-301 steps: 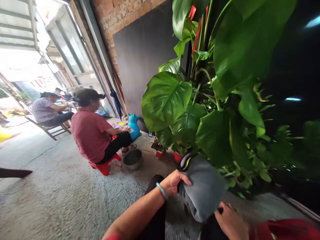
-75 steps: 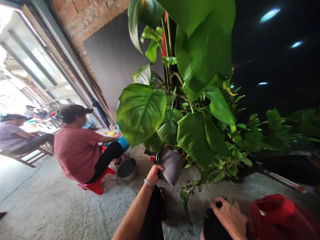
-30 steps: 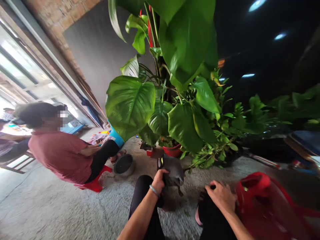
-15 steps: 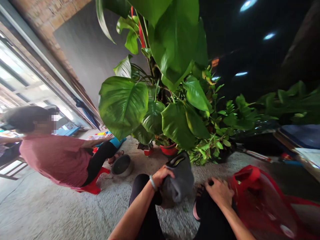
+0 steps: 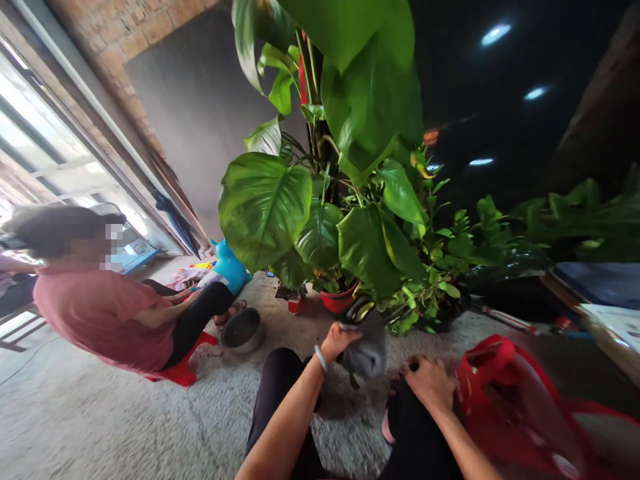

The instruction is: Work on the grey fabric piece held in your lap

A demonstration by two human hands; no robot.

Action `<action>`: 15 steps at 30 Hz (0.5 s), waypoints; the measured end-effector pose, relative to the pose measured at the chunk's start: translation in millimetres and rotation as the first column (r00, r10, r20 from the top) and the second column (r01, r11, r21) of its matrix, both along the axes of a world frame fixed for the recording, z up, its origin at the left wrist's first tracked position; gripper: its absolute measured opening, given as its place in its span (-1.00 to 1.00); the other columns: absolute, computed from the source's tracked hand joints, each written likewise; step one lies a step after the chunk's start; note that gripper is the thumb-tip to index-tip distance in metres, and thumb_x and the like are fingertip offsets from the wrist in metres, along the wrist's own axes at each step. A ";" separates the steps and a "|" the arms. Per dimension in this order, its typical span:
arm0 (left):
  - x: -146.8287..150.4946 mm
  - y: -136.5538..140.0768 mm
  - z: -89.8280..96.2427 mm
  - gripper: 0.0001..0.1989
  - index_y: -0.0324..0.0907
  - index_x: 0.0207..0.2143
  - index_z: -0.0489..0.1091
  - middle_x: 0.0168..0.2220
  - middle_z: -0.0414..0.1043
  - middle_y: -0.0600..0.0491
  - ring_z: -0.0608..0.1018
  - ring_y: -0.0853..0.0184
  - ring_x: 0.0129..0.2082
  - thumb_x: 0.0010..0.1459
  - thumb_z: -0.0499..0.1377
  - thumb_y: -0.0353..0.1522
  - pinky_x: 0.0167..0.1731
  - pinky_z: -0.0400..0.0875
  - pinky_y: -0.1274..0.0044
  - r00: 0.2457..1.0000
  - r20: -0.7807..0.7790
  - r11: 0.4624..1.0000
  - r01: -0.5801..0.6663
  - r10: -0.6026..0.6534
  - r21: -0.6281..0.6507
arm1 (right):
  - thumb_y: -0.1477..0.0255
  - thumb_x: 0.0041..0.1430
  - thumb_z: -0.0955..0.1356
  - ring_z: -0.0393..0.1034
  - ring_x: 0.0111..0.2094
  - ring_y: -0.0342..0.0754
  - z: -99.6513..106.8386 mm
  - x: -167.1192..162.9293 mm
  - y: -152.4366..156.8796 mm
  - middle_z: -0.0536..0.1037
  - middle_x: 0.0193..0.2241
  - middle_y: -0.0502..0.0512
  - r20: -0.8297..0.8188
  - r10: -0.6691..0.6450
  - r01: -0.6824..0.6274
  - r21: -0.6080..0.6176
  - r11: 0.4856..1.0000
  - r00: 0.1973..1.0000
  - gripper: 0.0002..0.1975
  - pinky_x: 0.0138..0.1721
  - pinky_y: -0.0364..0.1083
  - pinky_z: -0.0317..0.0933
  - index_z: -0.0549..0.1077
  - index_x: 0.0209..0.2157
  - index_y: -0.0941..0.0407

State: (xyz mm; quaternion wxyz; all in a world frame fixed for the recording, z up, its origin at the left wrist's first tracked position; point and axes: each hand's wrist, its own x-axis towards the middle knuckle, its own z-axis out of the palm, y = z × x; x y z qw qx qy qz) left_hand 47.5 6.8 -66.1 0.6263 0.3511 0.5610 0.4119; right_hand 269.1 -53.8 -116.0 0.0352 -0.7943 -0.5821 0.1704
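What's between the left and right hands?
Head view: the grey cloth, gripped by the left hand, then a strip of concrete floor before the right hand.

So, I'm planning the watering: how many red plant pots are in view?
2: a larger pot under the big leaves, beyond the grey cloth in the left hand, and a smaller pot left of it. Leaves may hide others.
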 end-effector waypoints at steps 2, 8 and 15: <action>-16.0 -15.4 -11.7 -0.79 -0.18 -0.72 0.44 -0.69 0.35 0.14 0.55 0.16 -0.36 -0.35 0.37 -0.59 -0.22 0.46 0.44 0.996 -0.085 1.000 0.022 -0.022 0.000 | 0.32 0.31 0.22 0.35 0.15 0.23 -1.6 5.1 -0.6 0.56 0.06 0.21 -0.003 -0.007 0.007 0.000 1.000 1.000 -0.66 0.03 0.25 0.29 0.61 -0.11 0.01; -59.4 9.5 33.2 -0.57 -0.26 -0.21 0.63 -0.30 0.66 -0.05 0.64 0.09 -0.25 -0.24 0.47 -0.39 -0.10 0.52 0.32 0.985 0.164 0.979 -0.076 0.045 0.187 | 0.31 0.33 0.22 0.39 0.10 0.24 -1.8 8.7 1.3 0.58 0.03 0.19 0.014 -0.010 0.010 -0.004 1.000 1.000 -0.66 -0.03 0.24 0.33 0.61 -0.12 -0.02; -30.1 63.6 34.4 -0.75 -0.17 -0.39 0.55 -0.46 0.59 0.08 0.64 0.15 -0.22 -0.19 0.36 -0.56 -0.07 0.51 0.38 0.901 0.261 0.930 -0.366 0.347 0.026 | 0.32 0.33 0.22 0.40 0.11 0.22 -2.1 3.0 0.7 0.60 0.01 0.16 0.001 -0.003 0.003 0.013 1.000 1.000 -0.68 -0.03 0.25 0.35 0.61 -0.13 -0.04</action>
